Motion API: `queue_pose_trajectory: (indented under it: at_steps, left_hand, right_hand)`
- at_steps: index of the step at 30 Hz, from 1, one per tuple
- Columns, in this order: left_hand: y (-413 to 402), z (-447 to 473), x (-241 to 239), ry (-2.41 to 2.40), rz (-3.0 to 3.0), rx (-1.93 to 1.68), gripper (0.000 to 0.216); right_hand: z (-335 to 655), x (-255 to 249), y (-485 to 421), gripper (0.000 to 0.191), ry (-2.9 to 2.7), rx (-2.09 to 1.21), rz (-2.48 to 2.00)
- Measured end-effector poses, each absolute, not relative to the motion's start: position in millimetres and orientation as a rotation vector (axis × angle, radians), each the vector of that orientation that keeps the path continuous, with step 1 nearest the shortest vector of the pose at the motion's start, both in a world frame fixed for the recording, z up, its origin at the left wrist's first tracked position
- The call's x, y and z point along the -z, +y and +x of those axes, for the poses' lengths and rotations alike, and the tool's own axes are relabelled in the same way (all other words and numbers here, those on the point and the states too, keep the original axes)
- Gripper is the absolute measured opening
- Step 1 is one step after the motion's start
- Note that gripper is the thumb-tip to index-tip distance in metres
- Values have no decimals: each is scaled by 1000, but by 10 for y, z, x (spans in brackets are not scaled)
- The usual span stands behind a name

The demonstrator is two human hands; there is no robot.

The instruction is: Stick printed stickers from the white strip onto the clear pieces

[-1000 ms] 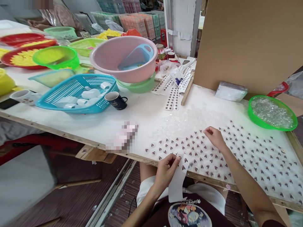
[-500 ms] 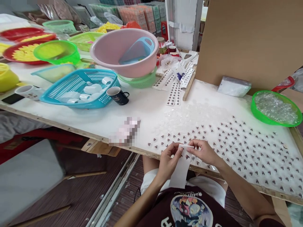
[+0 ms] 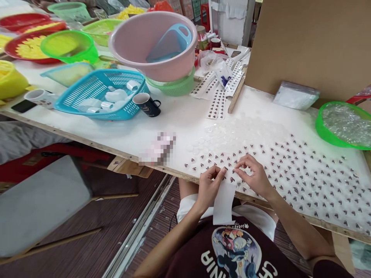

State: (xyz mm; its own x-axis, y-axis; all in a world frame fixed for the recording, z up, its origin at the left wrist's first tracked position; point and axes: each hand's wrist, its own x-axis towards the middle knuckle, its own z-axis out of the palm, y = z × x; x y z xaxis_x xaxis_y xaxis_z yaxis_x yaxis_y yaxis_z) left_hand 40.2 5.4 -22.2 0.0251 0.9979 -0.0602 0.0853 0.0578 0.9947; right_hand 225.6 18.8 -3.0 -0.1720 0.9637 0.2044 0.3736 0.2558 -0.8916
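Observation:
My left hand (image 3: 210, 187) is closed at the table's front edge, thumb against forefinger, on a white paper strip (image 3: 223, 206) that looks like sticker backing. The strip hangs down in front of my lap. Just to its right, my right hand (image 3: 254, 175) makes a pinch with thumb and forefinger; whatever is between the tips is too small to make out. Under and around both hands lie rows of small clear discs with dark printed motifs (image 3: 295, 181). Farther back, plain clear discs (image 3: 232, 135) are spread on the white tabletop (image 3: 121, 139).
A blurred pink object (image 3: 159, 148) lies left of my hands. Beyond it stand a dark mug (image 3: 149, 108), a blue basket (image 3: 95, 112) with white rolls, and a pink basin (image 3: 127, 50). Sticker sheets (image 3: 216, 106) lie at the back. A green bowl (image 3: 321, 129) holds clear pieces at right.
My right hand has come away from the strip's folded upper edge, leaving a small gap between the hands. The strip's top now hangs flatter. The view has tilted down slightly.

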Motion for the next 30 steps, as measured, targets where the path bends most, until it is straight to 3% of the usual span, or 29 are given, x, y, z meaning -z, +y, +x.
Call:
queue_pose_trajectory:
  at_steps: [3, 8, 21, 25, 30]
  left_hand:
    - [48, 417, 260, 1288, 1298, -1115, 36]
    - [30, 422, 321, 1264, 1399, -1110, 36]
    - [60, 478, 288, 1182, 1519, -964, 34]
    - [30, 410, 342, 1225, 1498, -938, 36]
    - [-24, 307, 426, 1279, 1440, -909, 38]
  right_hand:
    - [2217, 61, 198, 5, -1566, -933, -1265]
    - [2097, 83, 215, 38, -1537, -1201, -1199]
    - [2313, 35, 304, 38, -1338, -1114, -1083]
    - [2904, 111, 678, 49, -1167, -960, -1263]
    - [3647, 483, 1173, 49, -1129, -868, -1745]
